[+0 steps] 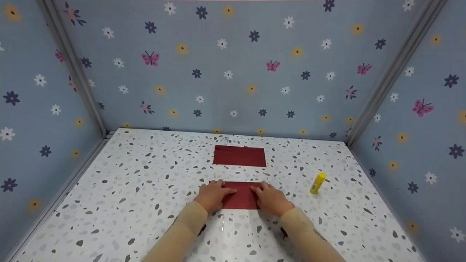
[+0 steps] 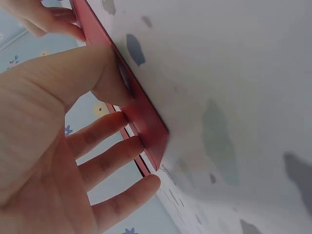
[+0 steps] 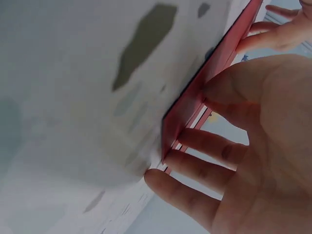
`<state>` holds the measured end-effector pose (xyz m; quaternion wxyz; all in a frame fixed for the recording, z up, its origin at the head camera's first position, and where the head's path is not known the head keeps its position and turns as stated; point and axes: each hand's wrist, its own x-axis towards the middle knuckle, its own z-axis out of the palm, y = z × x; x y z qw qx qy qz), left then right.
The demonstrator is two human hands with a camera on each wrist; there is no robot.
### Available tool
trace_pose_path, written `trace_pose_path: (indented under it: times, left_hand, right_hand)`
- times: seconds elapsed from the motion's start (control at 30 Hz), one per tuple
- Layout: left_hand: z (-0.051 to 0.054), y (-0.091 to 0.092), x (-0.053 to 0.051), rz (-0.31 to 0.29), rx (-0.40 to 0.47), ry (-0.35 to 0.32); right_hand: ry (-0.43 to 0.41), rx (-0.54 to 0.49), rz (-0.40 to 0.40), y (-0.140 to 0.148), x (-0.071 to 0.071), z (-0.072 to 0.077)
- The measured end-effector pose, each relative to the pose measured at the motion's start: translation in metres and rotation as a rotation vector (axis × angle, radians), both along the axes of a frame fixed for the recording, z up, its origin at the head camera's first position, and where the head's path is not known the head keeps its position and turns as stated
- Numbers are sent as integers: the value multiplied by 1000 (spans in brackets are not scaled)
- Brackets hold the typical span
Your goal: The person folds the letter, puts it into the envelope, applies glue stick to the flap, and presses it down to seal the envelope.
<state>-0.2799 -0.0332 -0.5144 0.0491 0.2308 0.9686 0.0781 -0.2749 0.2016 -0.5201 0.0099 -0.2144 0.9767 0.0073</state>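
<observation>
A flat red rectangular sheet (image 1: 240, 200), which looks like paper or thin card, lies on the speckled table in front of me. On its left end rests my left hand (image 1: 214, 195), thumb pointing inward over the sheet and fingertips at the far edge. Mirroring it, my right hand (image 1: 271, 199) touches the right end. The wrist views show both thumbs pressing on the red surface, while the other visible fingers stay fairly straight, spread along the far side. In the left wrist view, part of the index finger is hidden behind the thumb.
Farther back on the white speckled table (image 1: 145, 182) lies a second red rectangle (image 1: 239, 156). A yellow glue stick (image 1: 318, 183) lies to the right of my right hand. Blue flower-patterned panels (image 1: 233, 72) enclose the back and sides.
</observation>
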Motion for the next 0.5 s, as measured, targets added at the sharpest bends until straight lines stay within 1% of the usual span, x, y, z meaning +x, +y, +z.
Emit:
trace_pose_path:
  times: [0.2, 0.37, 0.5]
  left_hand:
    - [-1, 0, 1, 19, 29, -11]
    - [-2, -1, 1, 22, 42, 4]
    - [-2, -1, -1, 34, 37, 14]
  right_hand:
    - [-29, -46, -15, 12, 0, -2]
    - [-24, -63, -22, 15, -1, -2]
    - [-29, -63, -31, 15, -1, 0]
